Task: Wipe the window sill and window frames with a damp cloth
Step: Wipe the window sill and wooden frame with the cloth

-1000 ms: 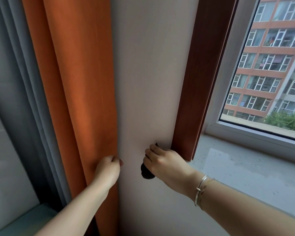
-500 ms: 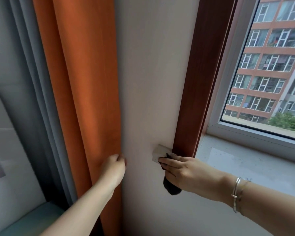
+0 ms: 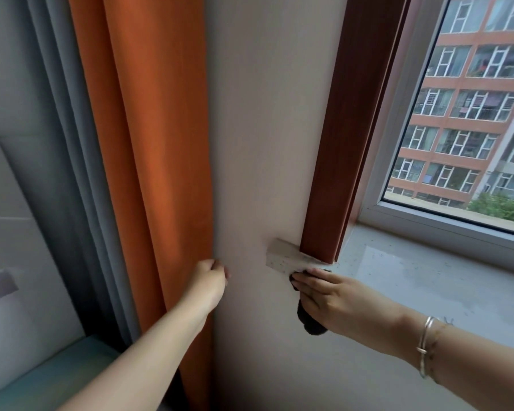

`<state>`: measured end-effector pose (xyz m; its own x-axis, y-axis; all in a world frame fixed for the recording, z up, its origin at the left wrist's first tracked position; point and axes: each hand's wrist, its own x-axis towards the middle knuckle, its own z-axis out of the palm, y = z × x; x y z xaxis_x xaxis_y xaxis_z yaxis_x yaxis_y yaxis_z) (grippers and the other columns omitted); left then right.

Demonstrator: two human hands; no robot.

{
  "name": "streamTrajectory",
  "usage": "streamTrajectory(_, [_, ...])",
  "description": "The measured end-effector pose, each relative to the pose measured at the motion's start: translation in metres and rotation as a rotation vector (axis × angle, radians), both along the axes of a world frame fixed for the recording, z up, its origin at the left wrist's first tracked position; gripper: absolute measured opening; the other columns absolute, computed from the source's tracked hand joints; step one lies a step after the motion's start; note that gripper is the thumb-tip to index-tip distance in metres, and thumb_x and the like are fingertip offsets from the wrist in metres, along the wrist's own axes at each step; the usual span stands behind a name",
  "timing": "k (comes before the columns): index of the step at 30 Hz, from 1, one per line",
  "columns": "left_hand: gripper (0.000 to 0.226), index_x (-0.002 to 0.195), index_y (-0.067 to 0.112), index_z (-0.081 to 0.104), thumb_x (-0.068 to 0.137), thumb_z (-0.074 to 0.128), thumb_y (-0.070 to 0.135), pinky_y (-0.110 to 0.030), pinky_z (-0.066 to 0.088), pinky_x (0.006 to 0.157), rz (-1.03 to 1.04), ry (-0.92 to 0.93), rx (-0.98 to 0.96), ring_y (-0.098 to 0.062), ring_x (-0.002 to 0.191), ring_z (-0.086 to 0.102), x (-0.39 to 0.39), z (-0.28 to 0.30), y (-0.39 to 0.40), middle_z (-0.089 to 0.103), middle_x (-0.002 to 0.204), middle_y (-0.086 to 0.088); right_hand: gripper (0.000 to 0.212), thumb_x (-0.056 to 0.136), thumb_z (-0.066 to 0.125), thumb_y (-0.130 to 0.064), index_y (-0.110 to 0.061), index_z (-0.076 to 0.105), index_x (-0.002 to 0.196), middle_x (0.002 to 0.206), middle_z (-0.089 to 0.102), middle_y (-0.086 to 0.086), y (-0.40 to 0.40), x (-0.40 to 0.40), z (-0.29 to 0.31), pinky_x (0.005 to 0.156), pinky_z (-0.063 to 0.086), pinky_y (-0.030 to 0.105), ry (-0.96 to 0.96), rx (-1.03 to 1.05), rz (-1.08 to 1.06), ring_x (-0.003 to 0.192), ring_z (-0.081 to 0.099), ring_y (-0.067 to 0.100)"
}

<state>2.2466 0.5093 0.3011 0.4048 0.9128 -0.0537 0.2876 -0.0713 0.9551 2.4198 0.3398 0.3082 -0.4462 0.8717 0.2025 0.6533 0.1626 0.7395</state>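
Dark cloth (image 3: 310, 323) under flat-fingered right hand (image 3: 328, 298) has dropped from frame (image 3: 336, 161) to sill (image 3: 428, 280) end; left hand (image 3: 209, 281) grips curtain (image 3: 149, 143).

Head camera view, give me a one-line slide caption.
Right hand presses a dark cloth against the window sill corner while the left hand holds back the orange curtain.

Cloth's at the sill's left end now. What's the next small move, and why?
Probably slide the right hand and dark cloth rightward along the window sill: the cloth sits at its corner below the brown frame, while the left hand holds the orange curtain aside.
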Motion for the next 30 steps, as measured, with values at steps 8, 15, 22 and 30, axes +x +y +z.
streamTrajectory(8, [0.032, 0.068, 0.011, 0.048, 0.100, 0.041, 0.011, -0.008, 0.029, 0.039, -0.041, 0.009, -0.014, -0.013, 0.053, 0.040, -0.006, -0.007, -0.007, 0.050, 0.057, -0.003, 0.054, 0.092, 0.022, 0.000, -0.012, 0.075, 0.089, 0.115, 0.069, 0.006, 0.034, -0.016, -0.001, 0.105, 0.040, 0.031, 0.109, 0.016, -0.016, 0.114, 0.061, 0.016])
streamTrajectory(15, [0.024, 0.079, 0.012, 0.048, 0.097, 0.048, 0.027, -0.023, 0.034, 0.057, -0.078, 0.011, 0.031, -0.018, 0.064, 0.048, 0.025, 0.006, -0.024, 0.056, 0.068, -0.003, 0.045, 0.086, 0.044, -0.007, -0.012, 0.053, 0.130, 0.150, 0.038, 0.007, -0.060, 0.026, 0.015, 0.112, 0.027, 0.037, 0.158, -0.126, -0.045, 0.143, 0.025, 0.020])
streamTrajectory(22, [0.043, 0.096, 0.009, 0.058, 0.091, 0.050, 0.051, -0.031, 0.046, 0.077, -0.101, 0.135, -0.015, -0.019, 0.075, 0.056, 0.061, 0.027, -0.034, 0.066, 0.080, -0.004, 0.040, 0.076, 0.072, -0.031, -0.018, 0.060, 0.113, 0.108, 0.053, 0.004, -0.042, 0.001, 0.016, 0.065, 0.053, 0.036, 0.810, 0.253, -0.396, 0.095, 0.055, 0.029])
streamTrajectory(30, [0.047, 0.121, 0.004, 0.052, 0.091, 0.059, 0.040, -0.022, 0.031, 0.052, -0.052, 0.066, -0.200, -0.009, 0.060, 0.047, 0.068, 0.035, -0.038, 0.063, 0.087, -0.005, 0.042, 0.078, 0.048, -0.057, -0.016, 0.051, 0.086, 0.084, 0.050, 0.006, -0.006, -0.021, 0.021, 0.061, 0.042, 0.038, 0.800, 0.377, -0.676, 0.077, 0.050, 0.029])
